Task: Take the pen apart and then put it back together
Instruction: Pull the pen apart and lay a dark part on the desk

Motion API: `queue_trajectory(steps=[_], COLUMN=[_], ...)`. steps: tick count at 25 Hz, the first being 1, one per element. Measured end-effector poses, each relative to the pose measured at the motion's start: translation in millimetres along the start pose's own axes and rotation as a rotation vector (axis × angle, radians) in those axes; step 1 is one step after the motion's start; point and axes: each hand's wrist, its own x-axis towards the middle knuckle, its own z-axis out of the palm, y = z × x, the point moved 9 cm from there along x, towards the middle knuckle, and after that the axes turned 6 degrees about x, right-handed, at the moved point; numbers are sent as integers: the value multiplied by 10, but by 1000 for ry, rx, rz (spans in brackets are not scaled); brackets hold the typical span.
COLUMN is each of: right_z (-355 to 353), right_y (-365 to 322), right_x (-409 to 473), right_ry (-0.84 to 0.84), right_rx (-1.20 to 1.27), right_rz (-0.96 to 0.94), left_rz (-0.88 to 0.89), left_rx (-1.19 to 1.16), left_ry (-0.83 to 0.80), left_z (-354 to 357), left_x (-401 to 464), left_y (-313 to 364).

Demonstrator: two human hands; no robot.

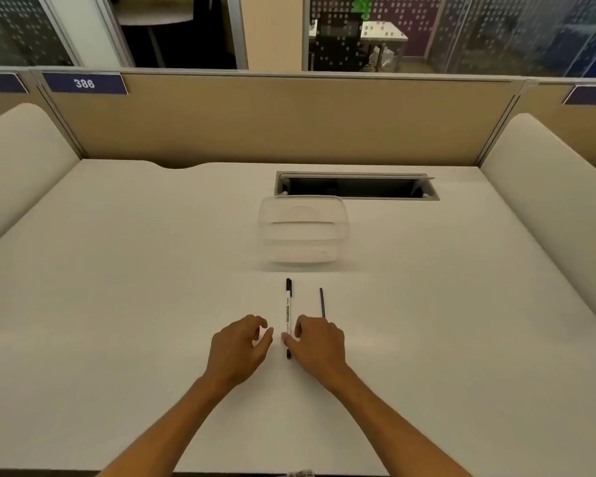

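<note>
Both forearms bare, entering from bottom edge, converging toward frame centre. Left forearm runs from 7 o'clock up toward 1 o'clock; right forearm from 5 o'clock toward 11 o'clock. Left hand (239, 349) palm down, fingers loosely curled, thumb and forefinger apart, nothing held. Right hand (319, 342) palm down, knuckles up, fingers curled, thumb tip pointing to 9 o'clock (grip state unclear from this angle). Hands near each other, not touching, narrow gap between thumbs.
</note>
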Motion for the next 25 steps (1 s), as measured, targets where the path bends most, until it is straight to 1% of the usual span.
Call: queue_trajectory(steps=[5,9,11,14,16,19,22,25], right_z=[-29,-79,-165,-352,-455,-552,-596,-669], right_y=[-62,-44,-32,-9,-10,11,43,46], right_x=[-21,-45,-73,-157,-230,-339,-401,-416], right_ry=[10,18,61,150,180,188,159,150], right_rx=[-28,-11,33,170,273,449,640,765], right_rz=[2,9,10,-4,-21,-11,36,66], left_rz=[9,95,154,243,292,355,425,450], left_rx=[3,22,20,68,78,84,87,3], left_ry=[-2,21,33,67,91,112,160,178], left_z=[-24,-23,-43,-85,-130,-188,-279,-394], left_x=[29,30,20,18,25,22,-11,-25], left_y=[26,158,249,365,449,573,703,788])
